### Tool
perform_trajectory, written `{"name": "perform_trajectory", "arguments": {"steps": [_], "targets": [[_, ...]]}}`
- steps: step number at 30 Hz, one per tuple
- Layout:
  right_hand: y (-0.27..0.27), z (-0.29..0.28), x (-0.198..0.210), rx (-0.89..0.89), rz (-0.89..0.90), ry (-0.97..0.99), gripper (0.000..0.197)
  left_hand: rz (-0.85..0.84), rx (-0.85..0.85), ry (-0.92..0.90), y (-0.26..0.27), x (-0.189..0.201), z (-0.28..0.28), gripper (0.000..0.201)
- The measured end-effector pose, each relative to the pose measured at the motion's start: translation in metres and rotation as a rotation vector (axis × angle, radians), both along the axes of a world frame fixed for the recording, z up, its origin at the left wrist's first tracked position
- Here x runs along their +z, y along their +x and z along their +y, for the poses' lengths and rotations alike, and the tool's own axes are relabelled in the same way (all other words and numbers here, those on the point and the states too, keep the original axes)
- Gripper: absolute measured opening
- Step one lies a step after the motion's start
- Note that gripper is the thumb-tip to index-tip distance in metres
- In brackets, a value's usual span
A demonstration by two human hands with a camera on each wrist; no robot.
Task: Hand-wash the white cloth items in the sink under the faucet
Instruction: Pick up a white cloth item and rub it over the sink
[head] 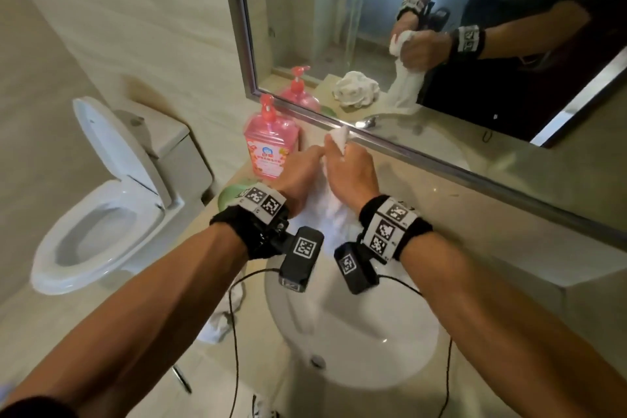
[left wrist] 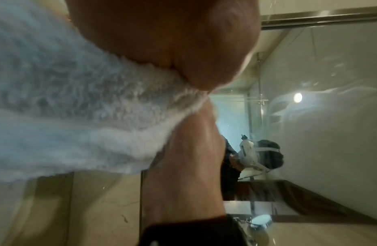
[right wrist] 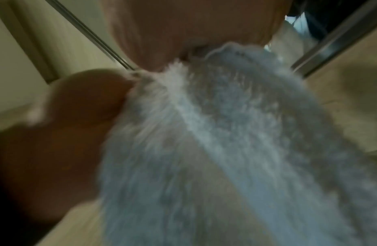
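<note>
White cloth hangs above the sink — fingers of both hands clenched around its top.

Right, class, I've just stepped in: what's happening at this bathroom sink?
A person is hand-washing a white fluffy cloth over the white sink. Both the left hand and the right hand have a grip on it, bunching it up with its end poking out above the fingers. A pink soap bottle stands on the counter by the mirror, and another white cloth lies left of the basin.
</note>
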State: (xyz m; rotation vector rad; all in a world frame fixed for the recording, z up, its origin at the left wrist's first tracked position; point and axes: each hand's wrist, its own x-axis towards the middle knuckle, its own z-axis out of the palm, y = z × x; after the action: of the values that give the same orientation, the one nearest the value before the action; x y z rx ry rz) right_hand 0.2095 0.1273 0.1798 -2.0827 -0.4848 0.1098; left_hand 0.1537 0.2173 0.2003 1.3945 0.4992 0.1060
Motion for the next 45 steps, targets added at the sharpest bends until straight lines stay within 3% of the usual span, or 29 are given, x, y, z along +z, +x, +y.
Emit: {"name": "perform_trajectory", "arguments": {"steps": [2, 3, 6, 7, 9, 11, 13, 14, 17, 19, 21, 24, 26, 28, 31, 34, 36, 38, 41, 43, 45], "targets": [[0.013, -0.008, 0.01, 0.034, 0.011, -0.079, 0.043, -0.027, -0.074, -0.077, -0.005, 0.006, 0.004, 0.019], [0.017, -0.014, 0.013, 0.045, -0.001, -0.102, 0.044, -0.022, -0.137, -0.028, -0.006, 0.009, 0.009, 0.026], [0.021, -0.029, 0.021, 0.184, -0.03, -0.074, 0.04, 0.079, -0.387, 0.473, -0.013, 0.013, 0.038, 0.051], [0.021, -0.035, 0.026, 0.264, 0.003, -0.046, 0.031, 0.138, -0.51, 0.658, -0.015, 0.012, 0.048, 0.052], [0.029, -0.05, 0.033, 0.406, 0.004, -0.109, 0.034, 0.275, -0.652, 0.867, -0.021, 0.006, 0.066, 0.042], [0.035, -0.063, 0.034, 0.495, -0.063, -0.327, 0.035, 0.31, -0.648, 0.827, -0.029, -0.002, 0.08, 0.043], [0.038, -0.074, 0.024, 0.463, -0.071, -0.518, 0.038, 0.23, -0.572, 0.743, -0.033, -0.009, 0.086, 0.046], [0.039, -0.079, 0.018, 0.416, -0.018, -0.49, 0.037, 0.185, -0.507, 0.689, -0.036, -0.013, 0.085, 0.046], [0.024, -0.075, 0.005, 0.167, 0.209, -0.075, 0.029, 0.098, -0.255, 0.421, -0.03, -0.022, 0.068, 0.048], [0.003, -0.053, -0.005, 0.032, 0.218, 0.111, 0.026, 0.097, -0.089, 0.246, -0.016, -0.021, 0.05, 0.053], [-0.015, -0.025, -0.008, 0.065, 0.174, 0.176, 0.022, 0.056, 0.002, 0.127, -0.002, -0.017, 0.03, 0.056], [-0.014, -0.002, 0.003, 0.046, 0.143, 0.173, 0.033, -0.046, 0.015, 0.024, 0.005, -0.017, 0.009, 0.042], [-0.01, 0.001, 0.004, -0.026, 0.144, 0.149, 0.046, -0.025, -0.047, 0.167, 0.003, -0.02, 0.007, 0.035], [-0.019, 0.005, -0.004, 0.011, 0.098, 0.152, 0.047, -0.012, -0.026, 0.292, 0.003, -0.023, 0.012, 0.028], [-0.023, 0.002, -0.01, 0.002, 0.046, 0.102, 0.049, 0.02, -0.099, 0.212, -0.003, -0.022, 0.013, 0.04], [0.003, -0.013, -0.004, 0.013, 0.126, -0.068, 0.058, 0.074, -0.323, 0.343, -0.014, -0.018, 0.016, 0.055], [0.011, -0.024, -0.003, 0.09, 0.126, -0.079, 0.054, 0.098, -0.451, 0.505, -0.018, -0.009, 0.027, 0.051], [0.013, -0.032, 0.001, 0.259, 0.096, -0.094, 0.044, 0.149, -0.569, 0.802, -0.021, -0.004, 0.043, 0.041], [0.023, -0.049, 0.007, 0.502, -0.018, -0.353, 0.048, 0.314, -0.644, 1.195, -0.028, -0.009, 0.065, 0.048], [0.029, -0.06, 0.005, 0.519, -0.105, -0.513, 0.034, 0.357, -0.687, 1.188, -0.034, -0.015, 0.079, 0.04], [0.036, -0.072, -0.004, 0.447, -0.033, -0.487, 0.031, 0.277, -0.65, 1.002, -0.04, -0.021, 0.09, 0.031]]}}
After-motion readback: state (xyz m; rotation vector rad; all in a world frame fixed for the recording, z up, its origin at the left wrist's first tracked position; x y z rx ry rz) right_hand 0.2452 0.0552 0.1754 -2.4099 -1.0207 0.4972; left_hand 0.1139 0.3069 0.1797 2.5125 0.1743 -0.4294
